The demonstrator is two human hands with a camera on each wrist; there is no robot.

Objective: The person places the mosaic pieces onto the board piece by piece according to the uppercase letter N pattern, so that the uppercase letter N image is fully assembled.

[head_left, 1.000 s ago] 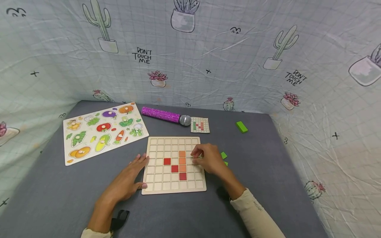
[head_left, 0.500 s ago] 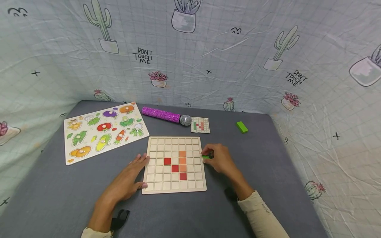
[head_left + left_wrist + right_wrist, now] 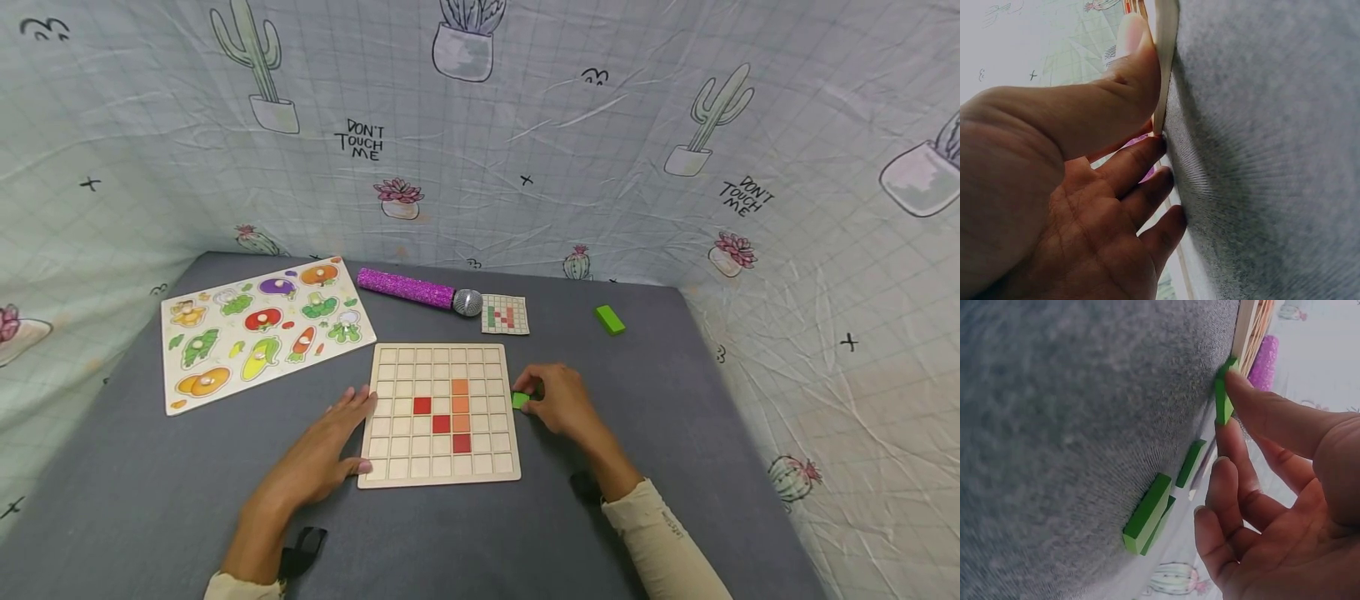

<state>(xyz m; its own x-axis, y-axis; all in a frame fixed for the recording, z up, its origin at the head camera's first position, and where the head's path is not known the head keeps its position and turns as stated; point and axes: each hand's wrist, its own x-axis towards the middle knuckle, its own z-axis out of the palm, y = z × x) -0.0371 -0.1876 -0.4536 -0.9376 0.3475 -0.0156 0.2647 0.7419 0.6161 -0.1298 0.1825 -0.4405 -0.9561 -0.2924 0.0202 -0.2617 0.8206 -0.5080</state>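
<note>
A square wooden grid board (image 3: 401, 471) lies on the table, with several red tiles (image 3: 422, 406) and orange tiles (image 3: 460, 405) in its cells. Along its left edge rests my left hand (image 3: 318, 454), fingers extended; the left wrist view shows the thumb (image 3: 1138, 56) against the board's side. My right hand (image 3: 558, 404) is just past the right edge, where thumb and finger pinch a green tile (image 3: 521, 401). In the right wrist view this tile's end is right by the board's edge. More green tiles (image 3: 1147, 515) lie on the table beneath that hand, hidden in the head view.
Behind the board lie a small pattern card (image 3: 505, 315) and a purple glitter microphone (image 3: 408, 288). A vegetable picture puzzle (image 3: 266, 333) is at the back left. One green block (image 3: 610, 320) sits at the back right. A printed cloth (image 3: 480, 150) hangs behind the grey table (image 3: 637, 392).
My right hand has moved right, from over the board's right columns to beside its edge, and now pinches a green tile, turned so more of its face shows. The left hand stays put.
</note>
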